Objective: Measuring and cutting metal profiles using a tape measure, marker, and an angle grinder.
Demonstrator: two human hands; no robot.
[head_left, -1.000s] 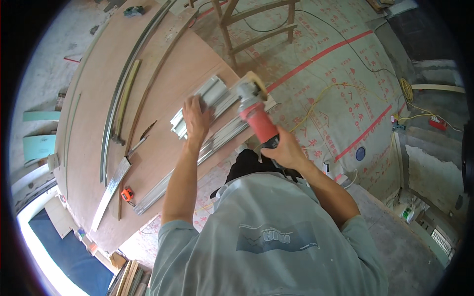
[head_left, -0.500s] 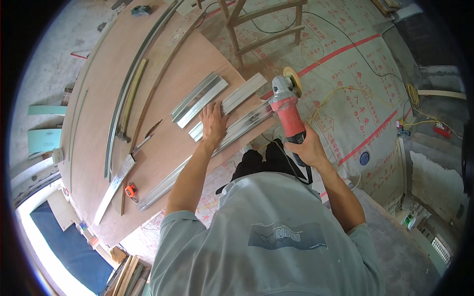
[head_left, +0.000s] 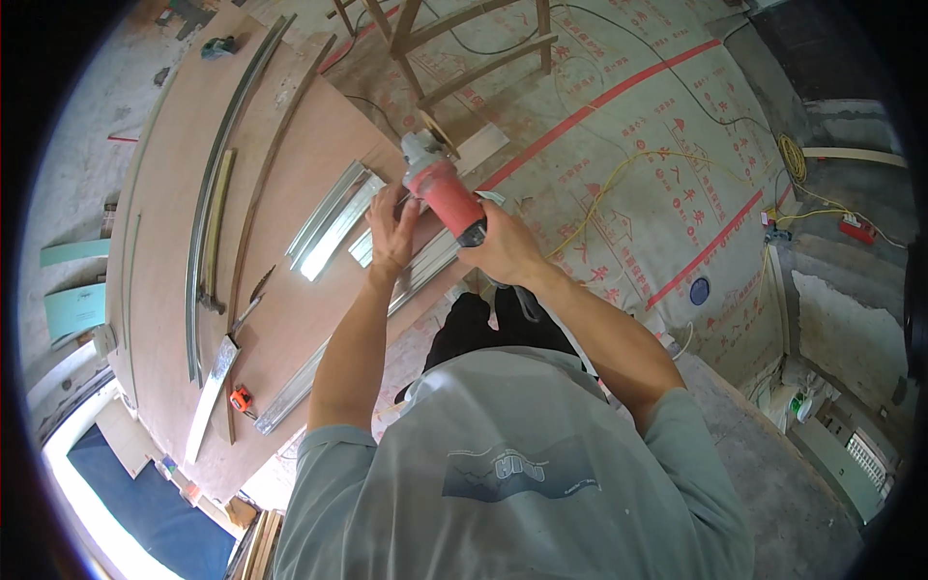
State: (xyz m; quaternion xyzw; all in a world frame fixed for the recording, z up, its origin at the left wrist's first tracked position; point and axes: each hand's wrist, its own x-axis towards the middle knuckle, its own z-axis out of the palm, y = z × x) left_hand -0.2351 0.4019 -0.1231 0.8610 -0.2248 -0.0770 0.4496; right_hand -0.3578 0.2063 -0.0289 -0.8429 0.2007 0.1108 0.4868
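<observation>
My right hand [head_left: 503, 244] is wrapped round the rear of a red angle grinder [head_left: 447, 195]. The grinder's grey head and tan disc [head_left: 440, 133] are over a short silver metal channel [head_left: 488, 143], though where the disc meets it is hard to see. Bent fingers of my left hand [head_left: 390, 232] hold this channel just left of the grinder, close to its head. Beside that hand lies a pair of short metal channels [head_left: 333, 222]. A long metal channel [head_left: 295, 387] runs along the board's near edge, partly beneath my arms.
The wooden board [head_left: 280, 319] also bears a hammer [head_left: 215, 232], an orange tape measure [head_left: 242, 399], tin snips [head_left: 253, 300] and long metal tracks [head_left: 213, 174]. A wooden trestle [head_left: 474, 48] stands beyond it. Yellow cable [head_left: 604, 198] trails over the sheeted floor [head_left: 667, 184].
The grinder has moved left, from beyond the channel ends to over the short channel, close to my left hand. My left hand's fingers have bent. The view has shifted slightly.
</observation>
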